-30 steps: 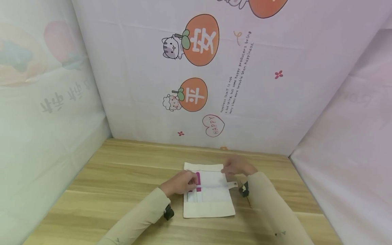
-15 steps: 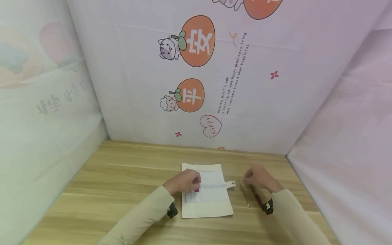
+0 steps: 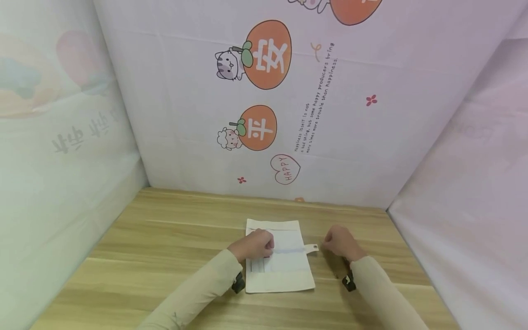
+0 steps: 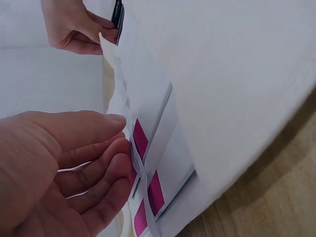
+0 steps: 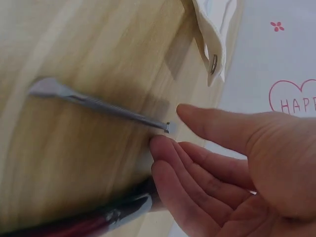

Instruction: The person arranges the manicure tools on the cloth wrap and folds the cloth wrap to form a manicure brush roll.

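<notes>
A white fabric case (image 3: 288, 280) lies unfolded on the wooden table, with an elastic band (image 4: 142, 175) across its inner pockets. My left hand (image 3: 256, 244) is over the case's left half, its thumb and curled fingertips pinching at the band. Magenta-and-white strips (image 4: 156, 192) sit under the band beside those fingers. To the right of the case, my right hand (image 3: 340, 240) hovers low over a slim metal cuticle pusher (image 5: 103, 105). The tool's narrow end appears in the gap between thumb and fingers, which stay apart and loosely bent.
A dark red and black slim tool (image 5: 94, 222) with a shiny metal part lies beside the cuticle pusher. The case's snap tab (image 3: 312, 248) points toward my right hand. Printed white cloth walls (image 3: 342, 174) border the table (image 3: 173, 229) at the back and sides.
My right hand has left the case's upper right edge, swung right, then come slightly back over the metal tool. My left hand has shifted slightly right over the magenta strips.
</notes>
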### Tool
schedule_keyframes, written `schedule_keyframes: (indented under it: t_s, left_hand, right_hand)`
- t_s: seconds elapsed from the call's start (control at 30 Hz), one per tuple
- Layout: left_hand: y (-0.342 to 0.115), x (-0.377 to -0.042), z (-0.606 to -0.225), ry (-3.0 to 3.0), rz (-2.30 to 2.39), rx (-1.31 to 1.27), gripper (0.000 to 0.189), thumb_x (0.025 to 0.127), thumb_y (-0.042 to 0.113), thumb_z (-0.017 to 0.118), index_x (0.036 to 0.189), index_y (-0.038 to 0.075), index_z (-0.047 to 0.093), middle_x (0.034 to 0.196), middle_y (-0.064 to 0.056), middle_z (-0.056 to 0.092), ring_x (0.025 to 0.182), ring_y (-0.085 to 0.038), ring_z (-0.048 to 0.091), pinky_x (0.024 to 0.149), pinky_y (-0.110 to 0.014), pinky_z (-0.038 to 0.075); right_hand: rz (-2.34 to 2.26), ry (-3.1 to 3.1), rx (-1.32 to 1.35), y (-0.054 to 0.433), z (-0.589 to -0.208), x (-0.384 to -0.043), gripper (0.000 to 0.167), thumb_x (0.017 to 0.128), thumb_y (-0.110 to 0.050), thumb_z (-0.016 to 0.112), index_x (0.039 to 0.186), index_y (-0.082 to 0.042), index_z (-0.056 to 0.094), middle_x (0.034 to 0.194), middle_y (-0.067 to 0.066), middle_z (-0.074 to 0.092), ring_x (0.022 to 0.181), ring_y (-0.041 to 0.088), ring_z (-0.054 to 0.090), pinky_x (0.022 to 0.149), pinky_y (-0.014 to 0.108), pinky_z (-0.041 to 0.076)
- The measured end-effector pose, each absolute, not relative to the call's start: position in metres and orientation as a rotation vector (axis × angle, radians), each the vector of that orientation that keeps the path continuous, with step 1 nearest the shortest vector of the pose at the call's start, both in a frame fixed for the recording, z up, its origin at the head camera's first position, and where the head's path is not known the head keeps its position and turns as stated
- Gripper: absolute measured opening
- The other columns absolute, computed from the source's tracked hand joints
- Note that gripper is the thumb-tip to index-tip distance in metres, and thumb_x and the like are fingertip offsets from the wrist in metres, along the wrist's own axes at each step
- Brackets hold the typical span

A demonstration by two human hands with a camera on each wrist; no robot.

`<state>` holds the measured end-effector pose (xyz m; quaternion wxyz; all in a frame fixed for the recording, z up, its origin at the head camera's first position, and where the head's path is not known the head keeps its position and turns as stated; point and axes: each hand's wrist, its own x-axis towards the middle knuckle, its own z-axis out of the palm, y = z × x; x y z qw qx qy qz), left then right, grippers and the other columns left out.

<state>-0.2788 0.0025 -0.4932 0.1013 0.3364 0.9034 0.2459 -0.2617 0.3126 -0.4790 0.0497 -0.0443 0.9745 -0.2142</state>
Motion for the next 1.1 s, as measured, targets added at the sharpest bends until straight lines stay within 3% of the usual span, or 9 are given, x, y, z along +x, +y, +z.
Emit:
schedule_keyframes:
  t_s: [0.2,0.27,0.47,0.63,0.9,1.1]
  left_hand:
    - [0.007,-0.283,-0.499,2.695,0.685,1.019,0.005,0.097,0.006,0.071,0.096,0.006,0.076,0.088,0.001,0.071,0.079,-0.007,0.057,0.081,-0.024,0.053]
    - [0.009,-0.284,-0.498,2.702,0.667,1.025,0.005,0.097,0.006,0.071,0.095,0.006,0.076,0.088,0.001,0.071,0.080,-0.008,0.058,0.081,-0.025,0.053]
    - [0.014,-0.281,-0.492,2.714,0.603,0.995,0.006,0.097,0.005,0.071,0.095,0.007,0.076,0.092,0.000,0.074,0.082,-0.010,0.061,0.080,-0.027,0.054]
    - [0.016,-0.279,-0.491,2.722,0.599,0.970,0.008,0.097,0.005,0.071,0.091,0.008,0.076,0.090,0.001,0.074,0.077,-0.009,0.058,0.078,-0.029,0.051]
    - [0.012,-0.279,-0.492,2.699,0.666,1.011,0.011,0.098,0.005,0.070,0.089,0.008,0.073,0.079,0.003,0.068,0.072,-0.007,0.055,0.074,-0.024,0.048]
    - [0.004,-0.280,-0.491,2.647,0.764,1.033,0.014,0.100,0.002,0.066,0.088,0.007,0.070,0.077,0.000,0.071,0.066,-0.003,0.056,0.073,-0.021,0.049]
  right_hand:
    - [-0.550,2.973,-0.126,0.310,-0.479,-0.276,0.019,0.083,-0.005,0.081,0.068,0.003,0.073,0.066,0.014,0.073,0.052,0.011,0.051,0.052,0.026,0.049]
    - [-0.552,2.960,-0.078,0.309,-0.480,-0.280,0.016,0.081,-0.003,0.081,0.068,0.002,0.073,0.064,0.010,0.072,0.053,0.011,0.054,0.053,0.027,0.051]
    - [-0.640,2.861,0.098,0.310,-0.481,-0.288,0.032,0.077,0.004,0.075,0.053,-0.007,0.058,0.046,-0.003,0.052,0.043,0.007,0.039,0.044,0.019,0.038]
    - [-0.670,2.815,0.112,0.310,-0.479,-0.291,0.037,0.076,0.003,0.074,0.049,-0.011,0.053,0.046,-0.004,0.051,0.043,0.006,0.037,0.043,0.019,0.035]
    - [-0.756,2.795,0.093,0.316,-0.482,-0.290,0.026,0.078,-0.001,0.075,0.056,-0.004,0.063,0.050,0.001,0.060,0.045,0.008,0.040,0.046,0.021,0.038]
    - [-0.761,2.799,0.002,0.328,-0.477,-0.288,0.008,0.084,-0.009,0.078,0.078,-0.002,0.078,0.071,0.006,0.074,0.064,0.014,0.062,0.063,0.029,0.053]
